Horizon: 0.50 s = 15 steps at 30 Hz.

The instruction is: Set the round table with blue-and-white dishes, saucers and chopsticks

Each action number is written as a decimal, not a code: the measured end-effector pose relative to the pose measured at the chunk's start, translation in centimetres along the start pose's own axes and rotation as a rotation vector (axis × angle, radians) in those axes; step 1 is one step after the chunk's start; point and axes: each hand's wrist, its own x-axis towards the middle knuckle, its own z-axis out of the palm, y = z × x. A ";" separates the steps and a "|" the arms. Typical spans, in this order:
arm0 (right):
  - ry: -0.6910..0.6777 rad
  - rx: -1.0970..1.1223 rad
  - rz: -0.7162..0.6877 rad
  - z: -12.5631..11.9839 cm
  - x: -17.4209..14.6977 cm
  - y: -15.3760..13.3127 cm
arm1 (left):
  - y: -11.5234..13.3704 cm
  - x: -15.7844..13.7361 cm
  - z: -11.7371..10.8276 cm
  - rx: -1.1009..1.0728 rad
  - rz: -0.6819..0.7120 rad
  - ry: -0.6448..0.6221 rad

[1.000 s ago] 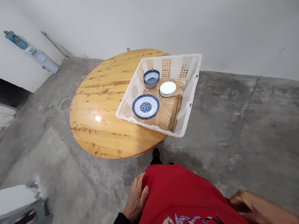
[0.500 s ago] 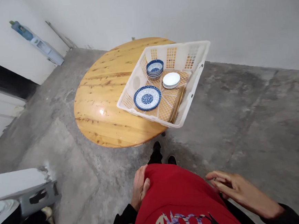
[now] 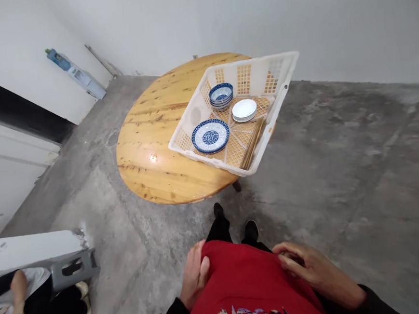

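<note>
My left hand [image 3: 194, 275] rests against the side of the red shirt [image 3: 248, 275] I wear, fingers extended and thumb apart. At the shirt's other side, my right hand [image 3: 309, 269] touches the cloth with loosely curved fingers; no object shows in either hand. Ahead, a white plastic basket [image 3: 258, 71] sits on a round wooden table [image 3: 146, 142], jutting past its right edge. Inside are stacked blue-and-white bowls [image 3: 221, 94], blue-patterned plates [image 3: 210, 136], small white dishes [image 3: 244, 109] and a bundle of chopsticks [image 3: 252, 145].
A grey plastic stool [image 3: 75, 269] stands at lower left, where a seated person [image 3: 42, 298] is partly in view. A water dispenser [image 3: 83, 80] is by the wall at upper left. Concrete floor [image 3: 341, 166] surrounds the table.
My right hand has come in from beside the shirt to touch it. My view has shifted left, so more of the seated person shows. The dishes stay in place.
</note>
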 end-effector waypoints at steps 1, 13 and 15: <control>0.026 0.020 0.018 0.1 -0.4 0.3 | -0.4 -0.6 -0.5 -0.027 -0.022 -0.008; 0.274 0.188 0.115 4.7 3.1 -6.0 | -4.3 8.8 -5.2 -0.062 0.279 0.099; 0.312 0.177 0.085 5.7 5.0 -7.9 | -5.1 10.9 -7.3 -0.015 0.357 0.148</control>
